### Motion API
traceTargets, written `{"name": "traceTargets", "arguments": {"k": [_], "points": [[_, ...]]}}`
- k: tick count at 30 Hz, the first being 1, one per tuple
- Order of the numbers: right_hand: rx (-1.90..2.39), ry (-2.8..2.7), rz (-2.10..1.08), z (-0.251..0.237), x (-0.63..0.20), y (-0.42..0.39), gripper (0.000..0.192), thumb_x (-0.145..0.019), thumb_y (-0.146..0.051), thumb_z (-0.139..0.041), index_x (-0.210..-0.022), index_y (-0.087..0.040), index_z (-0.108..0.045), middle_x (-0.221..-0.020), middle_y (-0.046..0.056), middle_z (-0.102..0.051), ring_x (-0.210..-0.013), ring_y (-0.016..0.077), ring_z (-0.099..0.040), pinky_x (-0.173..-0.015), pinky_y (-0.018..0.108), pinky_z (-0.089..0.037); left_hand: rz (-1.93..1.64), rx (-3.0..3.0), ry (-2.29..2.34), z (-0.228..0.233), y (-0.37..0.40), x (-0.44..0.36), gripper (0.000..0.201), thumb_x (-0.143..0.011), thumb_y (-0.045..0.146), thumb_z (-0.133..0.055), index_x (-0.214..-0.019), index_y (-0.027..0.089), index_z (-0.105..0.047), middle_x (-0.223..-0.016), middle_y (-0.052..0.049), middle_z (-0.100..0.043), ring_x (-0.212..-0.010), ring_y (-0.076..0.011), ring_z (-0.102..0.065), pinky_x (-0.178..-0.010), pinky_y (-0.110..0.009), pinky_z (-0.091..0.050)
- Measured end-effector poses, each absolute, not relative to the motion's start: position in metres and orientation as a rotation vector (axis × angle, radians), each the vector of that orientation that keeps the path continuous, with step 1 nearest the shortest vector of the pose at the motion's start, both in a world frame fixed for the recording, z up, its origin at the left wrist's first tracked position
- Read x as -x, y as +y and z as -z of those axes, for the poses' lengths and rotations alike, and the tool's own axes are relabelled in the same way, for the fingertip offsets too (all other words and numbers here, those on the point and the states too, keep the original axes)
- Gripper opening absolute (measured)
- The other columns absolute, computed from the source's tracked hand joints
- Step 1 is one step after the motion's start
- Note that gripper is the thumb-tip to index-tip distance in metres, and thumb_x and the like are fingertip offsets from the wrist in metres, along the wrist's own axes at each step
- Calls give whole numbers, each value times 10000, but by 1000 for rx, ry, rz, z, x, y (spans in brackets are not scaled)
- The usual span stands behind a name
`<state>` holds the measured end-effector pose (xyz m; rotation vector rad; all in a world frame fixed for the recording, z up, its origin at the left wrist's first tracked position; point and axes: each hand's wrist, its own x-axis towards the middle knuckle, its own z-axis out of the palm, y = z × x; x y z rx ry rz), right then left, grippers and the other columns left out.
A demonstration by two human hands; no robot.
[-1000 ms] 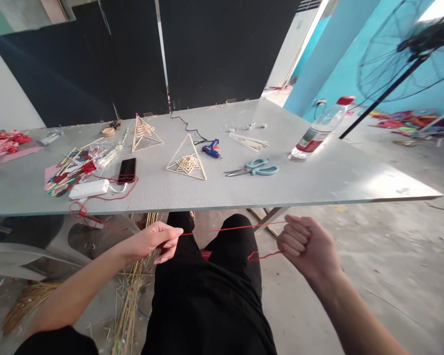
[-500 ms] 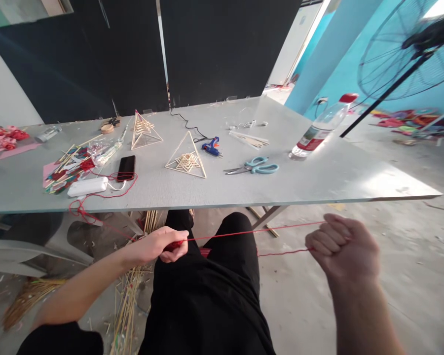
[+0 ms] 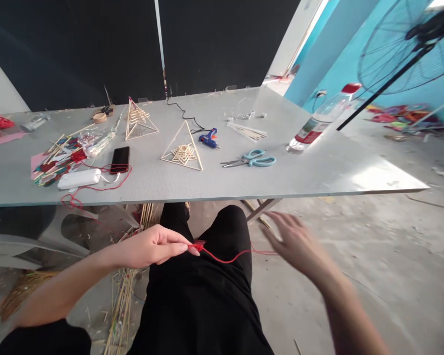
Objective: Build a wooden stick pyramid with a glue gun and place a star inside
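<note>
Above my lap, my left hand (image 3: 163, 246) pinches a small red bundle (image 3: 197, 246) between thumb and fingers; its exact form is too small to tell. From it a red string (image 3: 227, 261) runs slack across my black trousers toward the right. My right hand (image 3: 294, 241), blurred by motion, is open with its fingers stretched out, just right of my knee. The string's far end passes beside or behind that hand, and I cannot tell whether it touches. More red string (image 3: 72, 201) hangs over the table edge at the left.
On the grey table (image 3: 151, 185) are a phone (image 3: 120, 160), a white power bank (image 3: 79, 178), two stick pyramids (image 3: 183, 154), a blue glue gun (image 3: 209, 139), scissors (image 3: 253, 159) and a bottle (image 3: 318, 123). Loose sticks (image 3: 124, 310) lie on the floor. A fan (image 3: 403, 54) stands at the right.
My right hand was closed on the string, pulling it taut; it has opened and moved left toward my knee. The string now sags. My left hand keeps its hold, slightly further right.
</note>
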<state>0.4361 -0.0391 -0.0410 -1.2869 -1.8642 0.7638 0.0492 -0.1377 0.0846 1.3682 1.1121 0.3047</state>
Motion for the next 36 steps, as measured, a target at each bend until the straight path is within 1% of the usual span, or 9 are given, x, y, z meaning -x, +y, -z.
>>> {"name": "traceTargets", "arguments": {"k": [3,5,9,12,20,23,25,29,36], "points": [[982,-1929,-1238,29,-367,-68,323,-997,-530,-601,-1165,-266,-679,-1118,110,-685,-1105,273,-630,-976,455,-524,-305,-1429,1141,-89,-138,-54,420,-1040,453,-528,-1225,172,-779,-567,68,-251,-510,-91,-205,-473,-233,-151],[703,-1931,-1606,16,-328,-85,366,-1045,-533,-524,-1235,-251,-660,-1154,96,-678,-1142,246,-618,-1022,430,-504,-315,-1485,1186,-92,-140,-54,404,-1039,447,-524,-1175,175,-790,-582,58,-289,-527,-92,-222,-480,-232,-163],[538,-1727,-2030,-7,-291,-100,402,-1055,-577,-513,-1039,-196,-641,-798,-13,-558,-715,112,-504,-691,248,-451,-313,-1547,1264,-94,-144,-51,432,-1040,475,-504,-1132,167,-792,-612,44,-319,-558,-95,-232,-495,-242,-164],[628,-1698,-1983,-17,-293,-99,461,-1028,-619,-539,-925,-179,-634,-748,-24,-484,-650,94,-384,-579,222,-334,-344,-1584,1283,-93,-147,-48,462,-1044,484,-487,-1170,154,-784,-599,46,-312,-549,-95,-235,-498,-247,-166],[688,-1833,-1765,-20,-311,-100,397,-1028,-517,-572,-1005,-151,-724,-606,-53,-367,-521,73,-242,-459,241,-169,-399,-1594,1361,-83,-151,-38,409,-1012,480,-562,-1030,167,-824,-563,47,-348,-528,-92,-252,-488,-245,-179],[681,-1920,-1605,-18,-310,-101,322,-1035,-423,-583,-1074,-158,-761,-567,-65,-352,-487,63,-224,-444,244,-166,-473,-1846,1405,-87,-152,-41,319,-1013,414,-591,-1074,196,-815,-617,17,-530,-553,-111,-428,-509,-230,-323],[661,-1972,-1511,-19,-309,-101,300,-1043,-379,-568,-1054,-159,-772,-565,-69,-319,-489,61,-208,-443,245,-163,-591,-2155,1413,-90,-152,-49,285,-1002,374,-634,-1183,204,-776,-830,-43,-701,-743,-166,-621,-659,-258,-494],[615,-2032,-1354,-25,-306,-99,331,-1042,-291,-538,-807,-132,-709,-603,-62,-282,-535,60,-198,-458,239,-176,-751,-2793,1185,-90,-150,-68,260,-1009,220,-639,-1253,149,-693,-1174,-115,-756,-1093,-230,-689,-953,-375,-554],[737,-2105,-1258,-35,-313,-97,243,-1021,-287,-569,-955,-147,-757,-586,-58,-453,-507,46,-281,-454,207,-228,-615,-3399,998,-84,-143,-78,175,-1021,112,-571,-1136,54,-690,-989,-101,-780,-905,-222,-727,-770,-369,-562]]}}
